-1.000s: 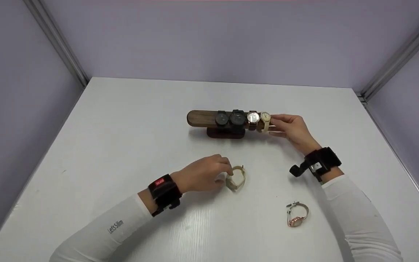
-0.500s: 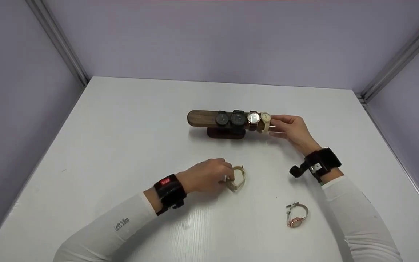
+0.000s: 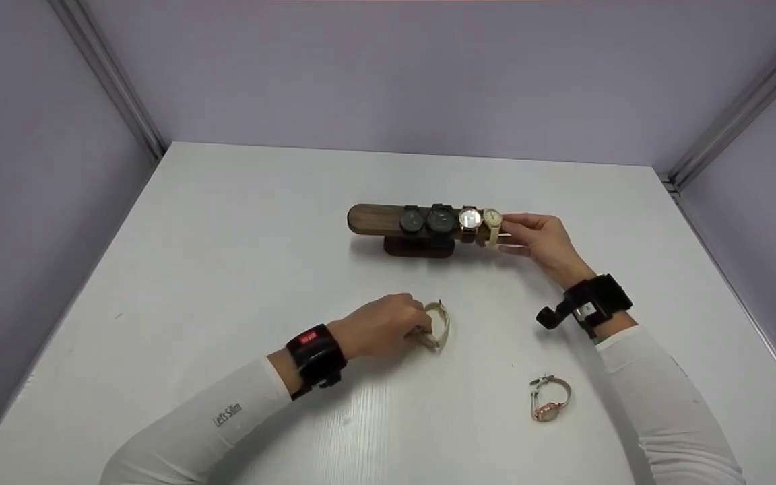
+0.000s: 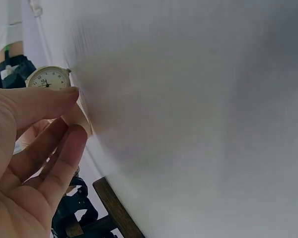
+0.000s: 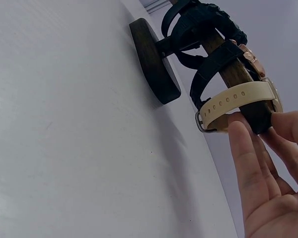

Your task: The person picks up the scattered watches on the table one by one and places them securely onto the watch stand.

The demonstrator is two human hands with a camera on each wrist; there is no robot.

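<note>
My left hand point(image 3: 420, 325) pinches a beige-strapped watch point(image 3: 440, 323) just over the white table point(image 3: 226, 269). The left wrist view shows its cream dial point(image 4: 48, 79) above my fingers point(image 4: 44, 106), which grip the strap. My right hand point(image 3: 506, 232) holds the right end of a dark wooden watch stand point(image 3: 371, 219) between thumb and fingers. On the stand's bar sit two black watches point(image 3: 426, 219), a brown-strapped one point(image 3: 469, 218) and a cream-strapped one point(image 3: 492, 218). In the right wrist view my fingertips point(image 5: 238, 134) touch the bar end just under the cream strap point(image 5: 233, 99).
A rose-gold watch point(image 3: 550, 399) lies on the table at the front right, near my right forearm. Lilac walls with metal corner posts close in the table on the far, left and right sides.
My left hand has shifted slightly and tipped the beige watch up on edge. The right hand and the stand have not moved.
</note>
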